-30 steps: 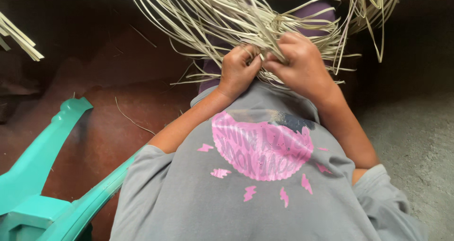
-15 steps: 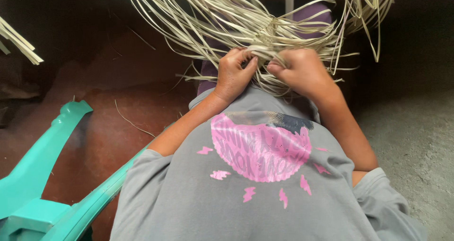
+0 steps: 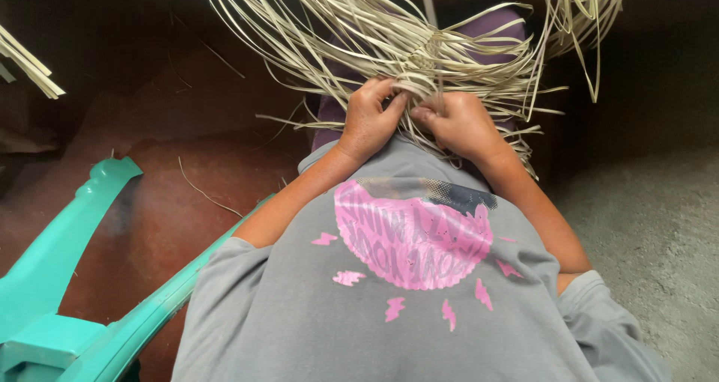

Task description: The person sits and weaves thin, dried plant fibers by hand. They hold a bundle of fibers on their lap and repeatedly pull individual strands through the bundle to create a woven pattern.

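pale straw strips (image 3: 359, 22), 1 large loose mass: long, thin, flat, cream-coloured strands fanning out across the upper part of the view, up and to both sides, from a small woven knot (image 3: 425, 58) near the top centre. the mass lies over the person's lap, just above both hands, with many ends hanging free past the purple cloth (image 3: 329, 112) on the knees.

grey t-shirt (image 3: 299, 307), 1: short-sleeved, round pink print with small pink bolt shapes on the chest; fills the lower centre.

reddish-brown floor (image 3: 172, 150), left side, with a few stray strands lying on it; grey rough ground (image 3: 659, 225), right side.

turquoise plastic chair (image 3: 67, 277), 1: only a curved arm and part of the frame show, lower left, beside the shirt's sleeve.

second bundle of strips (image 3: 30, 64), small, at the left edge, well apart from the main mass.

left hand (image 3: 368, 120): fingers curled closed around a few strands near the woven knot, thumb pressed against them.

right hand (image 3: 457, 123): fingers bent and pinching strands just beside the left hand, fingertips of the 2 hands nearly touching.
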